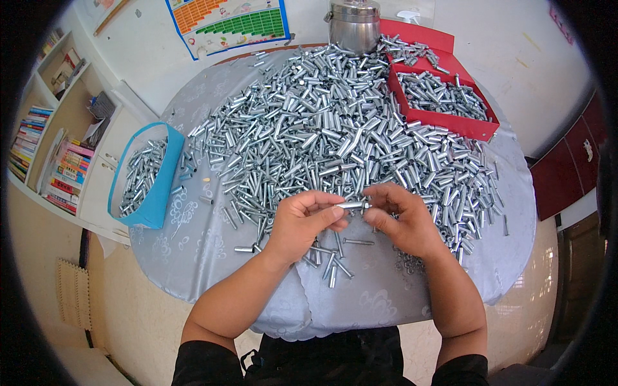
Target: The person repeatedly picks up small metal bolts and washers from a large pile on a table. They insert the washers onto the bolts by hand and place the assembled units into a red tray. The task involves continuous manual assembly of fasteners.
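Over the near edge of the metal pile, my left hand (pixel 300 220) pinches a shiny expansion bolt (pixel 351 205) between thumb and fingers. The bolt lies level, its tip pointing right. My right hand (pixel 402 219) curves around that tip, with thumb and forefinger apart above and below it; whether they touch it I cannot tell. A large heap of silvery sleeves and bolts (pixel 322 122) spreads beyond both hands. Several loose bolts (pixel 331 264) lie below my left hand. Beside my right wrist is a small cluster of washers or nuts (pixel 410 262), partly hidden by the forearm.
A blue fabric bin (pixel 152 207) of metal parts stands at the left of the cloth-covered table (pixel 212 270). An open red box (pixel 450 122) with more parts is at the far right, near a steel pot (pixel 354 29). Bookshelves (pixel 64 141) flank the table's left side.
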A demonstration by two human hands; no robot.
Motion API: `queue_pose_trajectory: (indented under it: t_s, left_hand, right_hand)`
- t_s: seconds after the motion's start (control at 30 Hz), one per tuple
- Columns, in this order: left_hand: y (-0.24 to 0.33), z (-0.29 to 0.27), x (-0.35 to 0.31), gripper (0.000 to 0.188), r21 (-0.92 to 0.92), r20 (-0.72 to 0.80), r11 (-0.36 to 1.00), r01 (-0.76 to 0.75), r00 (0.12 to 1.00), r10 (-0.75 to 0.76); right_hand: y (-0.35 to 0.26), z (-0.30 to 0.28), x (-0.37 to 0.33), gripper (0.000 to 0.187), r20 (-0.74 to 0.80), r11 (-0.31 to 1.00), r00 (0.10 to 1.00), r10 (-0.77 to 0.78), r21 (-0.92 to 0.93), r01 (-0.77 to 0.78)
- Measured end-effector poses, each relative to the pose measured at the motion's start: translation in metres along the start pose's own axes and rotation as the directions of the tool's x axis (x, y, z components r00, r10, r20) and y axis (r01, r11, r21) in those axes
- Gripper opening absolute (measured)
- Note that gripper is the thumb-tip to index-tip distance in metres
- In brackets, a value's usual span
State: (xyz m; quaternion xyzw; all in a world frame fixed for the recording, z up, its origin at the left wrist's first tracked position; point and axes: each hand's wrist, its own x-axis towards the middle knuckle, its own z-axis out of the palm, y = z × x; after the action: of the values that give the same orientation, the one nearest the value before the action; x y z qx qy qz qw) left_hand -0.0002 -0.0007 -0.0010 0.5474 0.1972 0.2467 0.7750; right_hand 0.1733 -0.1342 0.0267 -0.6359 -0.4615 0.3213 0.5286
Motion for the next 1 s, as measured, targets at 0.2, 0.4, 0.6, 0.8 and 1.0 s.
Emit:
queue_pose_trajectory:
  t_s: [0.2,0.4,0.6,0.8,1.0]
  left_hand:
    - [0.000,0.000,-0.001,0.019,0.058,0.009,0.998,0.007,1.000,-0.008]
    - [0.000,0.002,-0.003,0.023,0.081,0.030,0.995,-0.066,0.998,0.064]
    - [0.001,0.000,0.001,0.030,0.083,-0.180,0.977,-0.198,0.961,0.210]
    - [0.005,-0.001,0.003,0.029,0.075,-0.233,0.963,-0.260,0.934,0.270]
    - [0.005,-0.001,0.003,0.022,0.136,-0.300,0.964,-0.228,0.918,0.260]
  right_hand:
    - [0.005,-0.002,-0.002,0.018,0.051,0.996,0.998,0.021,0.084,-0.026]
    - [0.000,0.005,-0.002,0.014,0.028,0.961,0.997,0.068,0.266,-0.073]
    - [-0.004,-0.027,-0.001,0.018,0.419,0.955,0.874,0.245,0.051,-0.292]
    - [-0.008,-0.034,0.019,0.038,-0.384,0.726,0.916,0.118,0.663,0.184]
    - [0.012,-0.040,0.016,0.041,-0.408,0.805,0.902,0.142,0.578,0.135]
